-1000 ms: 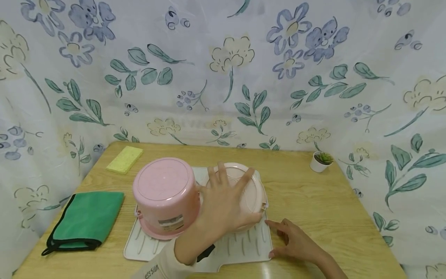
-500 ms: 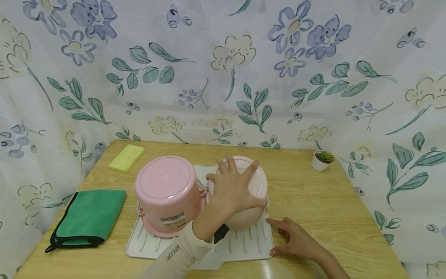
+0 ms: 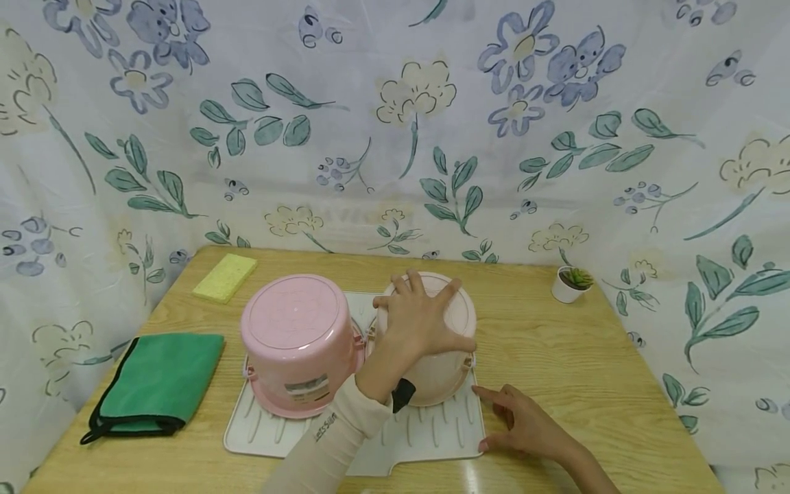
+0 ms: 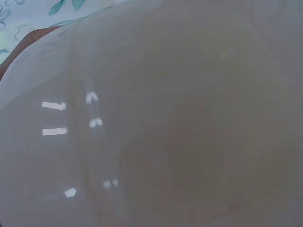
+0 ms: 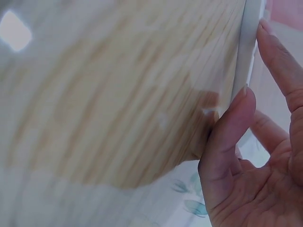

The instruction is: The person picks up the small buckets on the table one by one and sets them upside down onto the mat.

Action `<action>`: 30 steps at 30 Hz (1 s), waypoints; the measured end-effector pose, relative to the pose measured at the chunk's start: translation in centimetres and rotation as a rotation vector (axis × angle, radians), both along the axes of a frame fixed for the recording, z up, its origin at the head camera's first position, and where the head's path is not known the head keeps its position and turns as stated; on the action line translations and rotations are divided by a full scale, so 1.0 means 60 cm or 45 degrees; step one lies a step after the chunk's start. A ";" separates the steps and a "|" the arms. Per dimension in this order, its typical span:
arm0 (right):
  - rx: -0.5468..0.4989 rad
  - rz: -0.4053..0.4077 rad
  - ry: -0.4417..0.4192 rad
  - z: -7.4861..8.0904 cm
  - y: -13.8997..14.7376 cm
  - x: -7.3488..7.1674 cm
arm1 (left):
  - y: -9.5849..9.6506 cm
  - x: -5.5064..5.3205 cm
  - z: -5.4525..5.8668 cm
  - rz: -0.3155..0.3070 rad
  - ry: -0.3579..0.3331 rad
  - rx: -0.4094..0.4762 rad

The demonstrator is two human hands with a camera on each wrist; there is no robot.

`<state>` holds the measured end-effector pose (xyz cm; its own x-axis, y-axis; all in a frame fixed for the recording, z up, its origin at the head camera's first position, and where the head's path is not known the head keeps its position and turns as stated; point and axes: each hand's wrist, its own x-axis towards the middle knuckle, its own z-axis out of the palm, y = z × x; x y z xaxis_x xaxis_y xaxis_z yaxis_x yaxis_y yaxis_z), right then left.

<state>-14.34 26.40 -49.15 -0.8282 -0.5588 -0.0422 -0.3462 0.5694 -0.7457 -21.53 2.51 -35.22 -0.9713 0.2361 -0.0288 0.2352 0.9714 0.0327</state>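
In the head view, my left hand (image 3: 420, 319) spans the upturned base of a cream bucket (image 3: 441, 381), its fingers spread over the far edge and the thumb at the right edge. That bucket's glossy pale wall (image 4: 189, 123) fills most of the left wrist view. Beside it stands a pink bucket (image 3: 295, 312), also upside down, with a label on its side. Both are on a white ridged draining tray (image 3: 432, 449). My right hand (image 3: 524, 422) touches the tray's right edge with index fingertip and thumb, set apart along the rim (image 5: 248, 42).
A folded green cloth (image 3: 157, 381) with black trim lies left of the tray, and a yellow sponge (image 3: 225, 278) behind it. At the back right is a small potted plant (image 3: 570, 285). A floral curtain (image 3: 395, 137) hangs behind the wooden table (image 3: 555, 350).
The cream bucket and my left hand have shifted back and a little right, and the bucket stands more level. My right hand has stayed at the tray's edge.
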 end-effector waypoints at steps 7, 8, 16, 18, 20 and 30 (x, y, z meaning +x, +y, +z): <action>-0.002 -0.031 -0.048 0.000 0.001 0.006 | 0.002 -0.011 -0.001 0.007 -0.056 0.025; -0.005 -0.037 -0.056 0.000 0.001 0.006 | 0.002 -0.012 -0.001 0.006 -0.060 0.026; 0.018 -0.055 -0.063 0.005 0.000 0.014 | 0.006 -0.013 0.000 0.000 -0.097 0.047; 0.028 -0.052 -0.059 0.005 -0.002 0.015 | 0.006 -0.012 0.001 0.002 -0.111 0.045; 0.033 -0.045 -0.053 0.005 -0.004 0.015 | 0.005 -0.012 0.002 0.007 -0.123 0.047; 0.011 -0.018 -0.030 0.004 -0.004 0.013 | 0.007 -0.016 0.003 0.032 -0.165 0.033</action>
<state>-13.56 26.16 -48.92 -0.8346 -0.5468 -0.0665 -0.3206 0.5805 -0.7485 -22.49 2.91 -35.04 -0.9654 0.2142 -0.1487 0.2030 0.9753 0.0864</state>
